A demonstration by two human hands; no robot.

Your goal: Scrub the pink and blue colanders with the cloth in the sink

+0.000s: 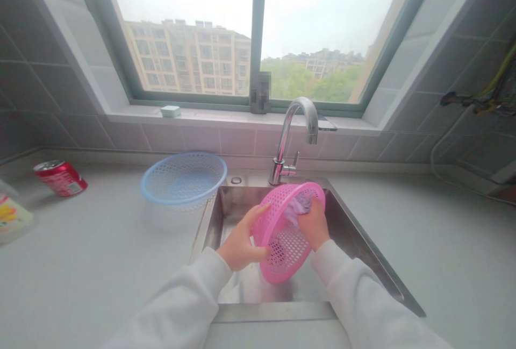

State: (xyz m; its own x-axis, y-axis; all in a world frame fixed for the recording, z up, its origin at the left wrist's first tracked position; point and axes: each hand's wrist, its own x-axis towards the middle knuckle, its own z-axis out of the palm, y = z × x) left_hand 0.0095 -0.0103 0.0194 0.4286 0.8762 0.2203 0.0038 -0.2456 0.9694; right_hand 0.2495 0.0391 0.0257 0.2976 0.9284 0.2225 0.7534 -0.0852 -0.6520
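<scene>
A pink plastic colander (pixel 292 249) is tilted on its side over the steel sink (pixel 278 311), its open face turned to the right. My left hand (pixel 244 239) grips its left side, with the thumb at the rim and the fingers around the outside. Inside the bowl, my right hand (pixel 315 222) is closed on a pale purple cloth (pixel 296 208) and presses it against the upper inner wall. Part of the cloth is hidden by my fingers. Behind the colander stands the chrome faucet (pixel 282 139); no water shows at its spout.
On the counter left of the sink sits a blue plastic basket (pixel 183 179), close to the sink's edge. A red can (pixel 60 178) lies farther left, near a partly visible package (pixel 14 217). The windowsill holds a small pale green box (pixel 170 111) and a phone (pixel 327 123).
</scene>
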